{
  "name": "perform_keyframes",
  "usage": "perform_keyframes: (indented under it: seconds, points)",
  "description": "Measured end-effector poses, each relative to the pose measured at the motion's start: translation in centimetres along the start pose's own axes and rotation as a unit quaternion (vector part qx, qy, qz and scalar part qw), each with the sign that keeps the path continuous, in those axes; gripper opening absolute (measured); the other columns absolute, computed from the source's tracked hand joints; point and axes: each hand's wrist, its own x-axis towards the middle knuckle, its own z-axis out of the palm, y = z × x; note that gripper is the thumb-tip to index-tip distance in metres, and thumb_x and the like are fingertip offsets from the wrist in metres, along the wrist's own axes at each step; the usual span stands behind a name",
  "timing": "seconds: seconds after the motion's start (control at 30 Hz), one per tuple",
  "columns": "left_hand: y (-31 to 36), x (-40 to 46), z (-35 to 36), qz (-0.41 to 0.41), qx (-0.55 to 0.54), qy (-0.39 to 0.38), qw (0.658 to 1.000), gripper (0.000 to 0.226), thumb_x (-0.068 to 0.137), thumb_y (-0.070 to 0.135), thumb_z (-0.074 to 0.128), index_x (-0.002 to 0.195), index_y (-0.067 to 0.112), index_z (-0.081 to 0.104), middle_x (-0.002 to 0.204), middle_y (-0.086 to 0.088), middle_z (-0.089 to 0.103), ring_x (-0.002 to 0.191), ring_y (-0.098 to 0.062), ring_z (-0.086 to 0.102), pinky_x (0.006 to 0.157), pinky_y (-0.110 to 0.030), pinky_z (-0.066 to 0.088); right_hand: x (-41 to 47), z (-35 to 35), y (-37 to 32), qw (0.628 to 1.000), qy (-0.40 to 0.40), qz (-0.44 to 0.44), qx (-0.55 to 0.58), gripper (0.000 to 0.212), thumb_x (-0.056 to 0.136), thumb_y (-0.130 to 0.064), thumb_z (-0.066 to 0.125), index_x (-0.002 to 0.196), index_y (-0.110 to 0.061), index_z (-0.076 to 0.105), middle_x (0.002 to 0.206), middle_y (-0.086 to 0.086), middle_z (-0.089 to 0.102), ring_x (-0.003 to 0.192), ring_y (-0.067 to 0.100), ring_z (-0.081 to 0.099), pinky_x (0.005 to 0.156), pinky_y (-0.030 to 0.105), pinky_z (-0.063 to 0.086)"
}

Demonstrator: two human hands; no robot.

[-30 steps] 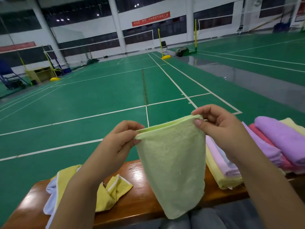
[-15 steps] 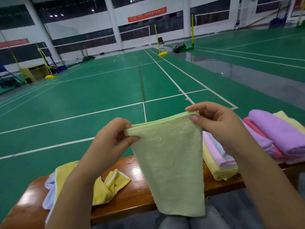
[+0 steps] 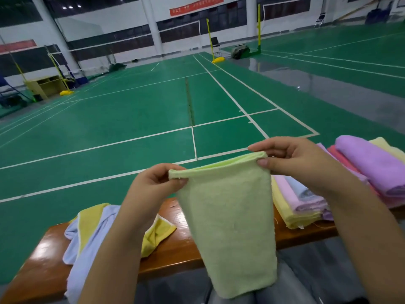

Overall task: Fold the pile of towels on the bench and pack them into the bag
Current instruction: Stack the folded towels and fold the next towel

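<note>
The towel (image 3: 228, 218) hangs lengthwise at frame centre below both hands. Left hand (image 3: 153, 187) and right hand (image 3: 291, 161) fingers pinch its top corners, above the counter (image 3: 175, 255).

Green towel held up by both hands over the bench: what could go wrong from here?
1. The left hand and right hand only pinch the green towel at its top corners; a slip may undo the fold.
2. Its hanging end sits below the bench edge and might snag there.
</note>
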Motion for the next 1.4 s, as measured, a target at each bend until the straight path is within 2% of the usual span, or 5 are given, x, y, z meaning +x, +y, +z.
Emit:
perform_keyframes:
  seconds: [0.17,0.4,0.87,1.13,1.4]
  points:
    - [-3.7,5.5,0.9,-0.051,-0.022,0.031,0.998,0.027,0.088,-0.011,0.056,0.078,0.013,0.058,0.062,0.011,0.063,0.071,-0.014,0.054,0.072,-0.028,0.049,4.6,0.3,1.4,0.993,0.037,0.013,-0.114,0.026,0.086,0.004,0.062,0.108,-0.009,0.068,0.087,-0.005,0.069,0.068,-0.006,0.065,0.077,0.018,0.056]
    - [0.6,5.0,0.0,0.173,0.03,0.049,0.983,0.029,0.086,-0.01,0.06,0.088,0.019,0.057,0.074,0.018,0.064,0.073,0.001,0.056,0.074,-0.017,0.048,3.5,0.4,-2.4,0.97,0.103,-0.19,-0.112,0.031,0.086,0.003,0.063,0.099,-0.025,0.066,0.084,-0.022,0.07,0.083,-0.008,0.064,0.081,0.01,0.047]
    - [-16.9,-12.2,2.5,-0.169,0.2,-0.136,0.956,0.024,0.085,-0.012,0.06,0.088,0.01,0.069,0.076,0.017,0.067,0.072,0.009,0.059,0.065,-0.004,0.04,-10.9,2.4,19.1,0.97,-0.055,0.21,-0.112,0.029,0.083,-0.001,0.069,0.087,-0.03,0.071,0.087,-0.02,0.071,0.083,-0.007,0.064,0.071,0.008,0.047]
    - [-13.5,-11.1,1.3,-0.194,0.115,-0.142,0.964,0.017,0.084,-0.001,0.068,0.089,0.015,0.068,0.08,0.009,0.067,0.074,-0.004,0.061,0.067,-0.018,0.049,-10.3,1.5,15.5,0.974,-0.072,0.199,-0.077,0.022,0.083,-0.006,0.068,0.095,-0.025,0.072,0.089,-0.009,0.073,0.083,0.003,0.067,0.071,0.015,0.051]
    - [-14.2,0.2,3.8,-0.133,0.15,-0.037,0.979,0.018,0.091,0.009,0.062,0.092,0.028,0.06,0.097,0.006,0.065,0.095,-0.01,0.062,0.079,-0.024,0.054,0.8,2.4,17.6,0.98,0.099,0.105,-0.137,0.02,0.09,-0.011,0.062,0.108,-0.019,0.064,0.109,-0.006,0.064,0.105,0.011,0.059,0.091,0.023,0.047]
